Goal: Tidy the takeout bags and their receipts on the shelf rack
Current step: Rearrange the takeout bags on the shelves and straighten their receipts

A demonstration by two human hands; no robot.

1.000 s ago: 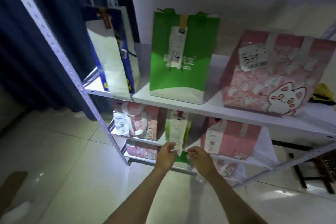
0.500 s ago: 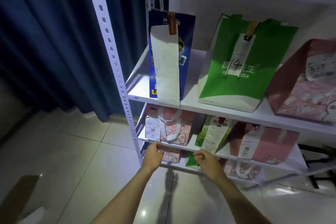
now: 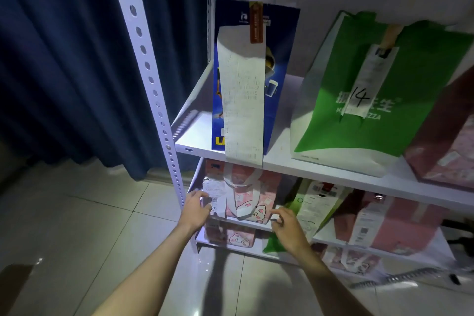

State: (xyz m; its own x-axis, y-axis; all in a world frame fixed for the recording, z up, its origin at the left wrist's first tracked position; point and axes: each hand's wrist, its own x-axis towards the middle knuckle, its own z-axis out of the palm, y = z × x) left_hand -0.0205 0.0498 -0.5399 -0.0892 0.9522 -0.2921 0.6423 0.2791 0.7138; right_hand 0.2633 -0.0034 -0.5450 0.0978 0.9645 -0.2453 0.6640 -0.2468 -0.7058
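Note:
On the rack's lower shelf stands a pink cat-print bag (image 3: 259,195) with a white receipt (image 3: 214,187) hanging on its left front. My left hand (image 3: 195,209) grips the bag's left side, fingers curled over the receipt. At the bag's lower right corner, my right hand (image 3: 287,224) holds on with curled fingers. Above, a blue bag (image 3: 280,59) carries a long receipt (image 3: 243,100) that hangs past the shelf edge. A green bag (image 3: 333,131) beside it bears a slip marked 14 (image 3: 359,95).
The white perforated rack post (image 3: 151,79) rises just left of my left hand, with a dark blue curtain (image 3: 64,59) behind. More bags sit right of the pink one: a small green bag (image 3: 295,204) and a pink bag (image 3: 400,218). Another pink bag (image 3: 238,238) lies below.
My view has swung left and closer to the rack. Both hands left the small green bag's receipt and moved left onto the pink cat-print bag, one at each side.

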